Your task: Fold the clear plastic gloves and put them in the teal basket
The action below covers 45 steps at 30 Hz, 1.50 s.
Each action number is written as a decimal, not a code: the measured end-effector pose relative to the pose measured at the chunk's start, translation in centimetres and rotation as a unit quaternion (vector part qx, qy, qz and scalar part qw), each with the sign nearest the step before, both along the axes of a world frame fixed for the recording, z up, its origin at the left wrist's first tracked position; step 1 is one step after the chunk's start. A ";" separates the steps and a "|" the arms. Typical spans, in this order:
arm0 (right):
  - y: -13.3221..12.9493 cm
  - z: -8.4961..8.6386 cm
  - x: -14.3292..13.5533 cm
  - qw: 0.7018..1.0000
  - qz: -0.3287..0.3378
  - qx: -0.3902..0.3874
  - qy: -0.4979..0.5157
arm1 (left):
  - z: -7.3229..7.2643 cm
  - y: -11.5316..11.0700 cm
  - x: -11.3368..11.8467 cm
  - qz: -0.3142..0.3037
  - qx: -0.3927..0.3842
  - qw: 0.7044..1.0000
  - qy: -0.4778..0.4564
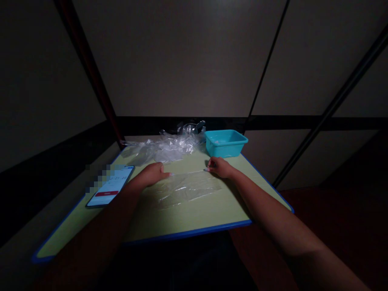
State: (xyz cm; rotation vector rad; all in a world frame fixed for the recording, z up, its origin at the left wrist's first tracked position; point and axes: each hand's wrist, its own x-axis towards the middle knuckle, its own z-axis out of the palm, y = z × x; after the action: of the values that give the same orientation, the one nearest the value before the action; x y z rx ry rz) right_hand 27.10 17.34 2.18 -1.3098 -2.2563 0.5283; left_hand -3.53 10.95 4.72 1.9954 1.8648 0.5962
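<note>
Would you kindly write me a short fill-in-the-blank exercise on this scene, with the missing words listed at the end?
1. The left hand and right hand are at the ____ (near/far) edge of a flat plastic sheet.
2. From the wearer's viewpoint, the turquoise basin stands to the ____ of the crumpled plastic pile.
3. The yellowish table has an edge coloured ____.
4. The phone lies closer to the ____ hand.

Missing words: far; right; blue; left.
</note>
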 end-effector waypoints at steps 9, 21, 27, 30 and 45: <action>0.0 0.3 0.0 0.999 0.009 0.006 -0.041 | 0.1 0.0 0.0 -0.020 -0.021 0.999 -0.024; -0.8 0.8 -0.2 0.986 0.075 -0.095 0.115 | 0.1 0.1 -0.3 -0.037 -0.039 0.998 -0.031; -0.3 0.6 -0.1 0.987 0.064 -0.113 0.091 | 0.3 0.1 -0.6 -0.026 -0.058 0.997 -0.033; -0.2 0.6 0.0 0.988 0.064 -0.110 0.085 | 0.4 0.1 -0.7 -0.023 -0.070 0.997 -0.014; -0.7 0.8 -0.2 0.988 0.066 -0.117 0.074 | 1.4 -0.3 -0.5 0.028 -0.078 0.990 0.112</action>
State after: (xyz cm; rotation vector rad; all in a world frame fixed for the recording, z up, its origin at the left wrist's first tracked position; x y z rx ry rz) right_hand 26.86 16.62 3.01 -1.1885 -2.2188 0.9324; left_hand -4.03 10.62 6.10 1.9821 2.0330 0.2378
